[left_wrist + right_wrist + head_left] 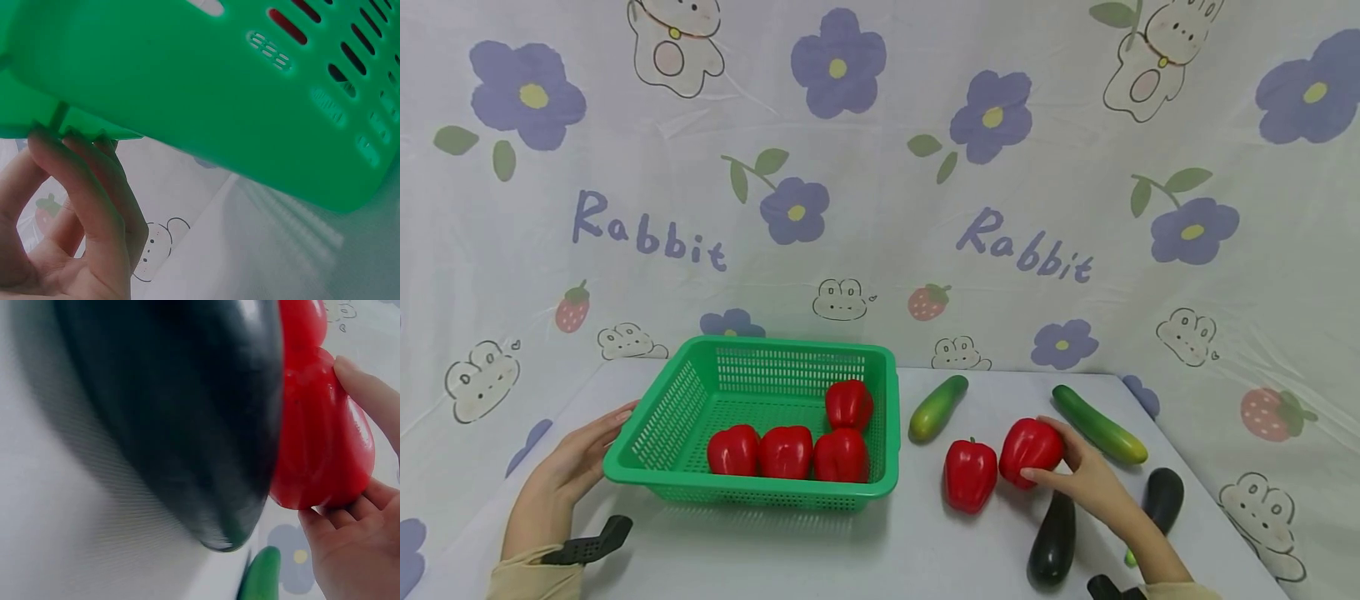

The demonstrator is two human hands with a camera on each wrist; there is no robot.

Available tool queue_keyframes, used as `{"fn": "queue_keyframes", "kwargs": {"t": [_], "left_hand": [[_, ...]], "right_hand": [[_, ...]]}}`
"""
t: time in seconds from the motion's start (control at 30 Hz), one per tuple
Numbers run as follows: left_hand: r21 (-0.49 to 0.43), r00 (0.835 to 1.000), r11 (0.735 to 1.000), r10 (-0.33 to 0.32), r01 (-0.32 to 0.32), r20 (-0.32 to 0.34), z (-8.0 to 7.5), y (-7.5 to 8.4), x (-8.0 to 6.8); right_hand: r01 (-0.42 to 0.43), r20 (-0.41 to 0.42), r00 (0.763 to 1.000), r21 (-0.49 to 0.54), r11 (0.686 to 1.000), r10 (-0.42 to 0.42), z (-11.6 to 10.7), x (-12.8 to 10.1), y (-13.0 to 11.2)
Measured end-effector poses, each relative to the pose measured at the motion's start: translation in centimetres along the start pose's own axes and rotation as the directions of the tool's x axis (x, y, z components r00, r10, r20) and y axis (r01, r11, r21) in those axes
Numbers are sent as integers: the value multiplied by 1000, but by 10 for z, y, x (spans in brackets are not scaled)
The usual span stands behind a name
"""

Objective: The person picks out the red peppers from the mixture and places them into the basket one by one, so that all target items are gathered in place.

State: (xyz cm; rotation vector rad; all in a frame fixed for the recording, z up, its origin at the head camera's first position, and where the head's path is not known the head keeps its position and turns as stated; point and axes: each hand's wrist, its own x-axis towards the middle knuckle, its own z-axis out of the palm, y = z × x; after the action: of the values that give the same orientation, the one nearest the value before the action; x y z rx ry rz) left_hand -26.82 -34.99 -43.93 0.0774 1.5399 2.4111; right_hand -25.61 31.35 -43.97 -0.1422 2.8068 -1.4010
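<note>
With thumb and fingers on opposite sides, my right hand [1086, 475] grips a red bell pepper [1030, 452] at the table's right. A second red bell pepper [972, 475] stands just left of it. Below the hand lies a dark eggplant [1054, 542], which looms large in the right wrist view. My left hand [574, 460] holds the left rim of a green plastic basket [752, 492]; in the left wrist view its bent fingers [94, 187] meet the rim's edge. Inside the basket several red bell peppers [786, 452] sit along the front and right side.
A cucumber [938, 408] lies right of the basket, and another cucumber [1099, 425] lies beyond the right hand. A second eggplant [1163, 500] is near the table's right edge, partly behind the forearm. A patterned cloth [880, 208] hangs behind the white table [775, 550].
</note>
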Motion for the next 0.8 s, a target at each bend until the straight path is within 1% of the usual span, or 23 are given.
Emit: {"fn": "queue_keyframes", "kwargs": {"t": [0.13, 0.3, 0.43, 0.57, 0.8], "left_hand": [[-2, 1000, 1000, -2, 2, -6, -1, -1, 1], [-1, 1000, 1000, -1, 1, 0, -2, -2, 2], [-2, 1000, 1000, -3, 3, 9, 0, -1, 1], [-5, 1000, 1000, -4, 4, 11, 1, 0, 0], [-12, 1000, 1000, 5, -5, 30, 0, 0, 0]], "right_hand": [[33, -34, 999, 8, 999, -33, -2, 1, -4], [59, -52, 997, 6, 998, -59, -4, 3, -9], [77, -72, 994, -16, 997, -78, -3, 5, -12], [95, -82, 992, -19, 995, -96, -2, 8, -16], [119, -77, 990, -7, 993, -119, -4, 13, -24]]}}
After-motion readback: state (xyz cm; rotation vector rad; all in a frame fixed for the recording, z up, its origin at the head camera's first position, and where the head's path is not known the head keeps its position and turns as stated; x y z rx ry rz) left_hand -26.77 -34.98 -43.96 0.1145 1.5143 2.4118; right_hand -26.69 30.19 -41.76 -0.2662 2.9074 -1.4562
